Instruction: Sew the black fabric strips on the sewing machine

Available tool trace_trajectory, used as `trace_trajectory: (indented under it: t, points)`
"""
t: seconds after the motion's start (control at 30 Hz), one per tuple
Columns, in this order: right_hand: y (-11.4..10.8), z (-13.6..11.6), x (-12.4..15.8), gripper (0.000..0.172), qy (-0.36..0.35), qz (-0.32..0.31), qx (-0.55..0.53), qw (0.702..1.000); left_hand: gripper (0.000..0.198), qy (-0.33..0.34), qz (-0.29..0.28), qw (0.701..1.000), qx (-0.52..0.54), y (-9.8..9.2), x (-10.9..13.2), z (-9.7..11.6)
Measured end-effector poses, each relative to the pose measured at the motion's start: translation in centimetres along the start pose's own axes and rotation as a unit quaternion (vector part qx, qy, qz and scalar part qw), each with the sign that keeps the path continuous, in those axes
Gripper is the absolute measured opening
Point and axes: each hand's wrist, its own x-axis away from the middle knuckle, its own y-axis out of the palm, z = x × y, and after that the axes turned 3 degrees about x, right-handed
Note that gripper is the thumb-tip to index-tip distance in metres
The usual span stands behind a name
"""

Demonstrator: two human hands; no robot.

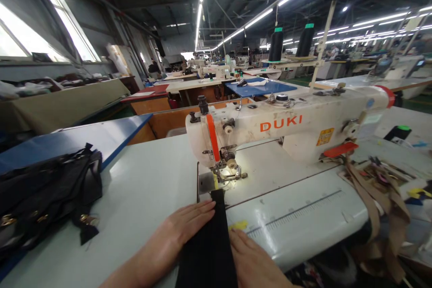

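A wide black fabric strip (211, 247) lies lengthwise on the sewing machine bed, its far end just short of the lit presser foot and needle area (229, 173). My left hand (184, 227) rests along the strip's left side, fingers stretched out flat with the tips on its edge near the far end. Along the right edge, my right hand (251, 258) lies with its fingers extended against the strip; its thumb is hidden. The white sewing machine (280, 121), lettered DUKI, stands directly ahead. A small yellow piece (238, 225) sits by my right fingertips.
Black pieces with gold metal fittings (50, 193) are heaped at the left. Tan straps (367, 207) hang over the table's right side near loose tools. A printed ruler (297, 211) runs along the front edge. Black thread cones (276, 45) stand behind the machine.
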Motion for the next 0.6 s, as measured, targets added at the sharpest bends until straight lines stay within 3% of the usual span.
trace_trajectory:
  t: [0.17, 0.4, 0.6]
  points:
    - [-0.1, 0.5, 0.4, 0.060, 0.015, 0.000, 0.027, 1.000, 0.042, -0.005, 0.000, 1.000, 0.008, -0.4, -0.2, 0.2]
    - [1.8, 1.0, 0.8, 0.058, -0.015, 0.042, 0.074, 0.996, 0.046, 0.029, -0.033, 0.998, -0.038, -0.8, -1.1, -0.4]
    - [3.1, 1.4, 1.1, 0.052, -0.033, 0.093, 0.114, 0.989, 0.042, -0.017, -0.009, 0.999, -0.044, -0.2, -0.9, -0.5]
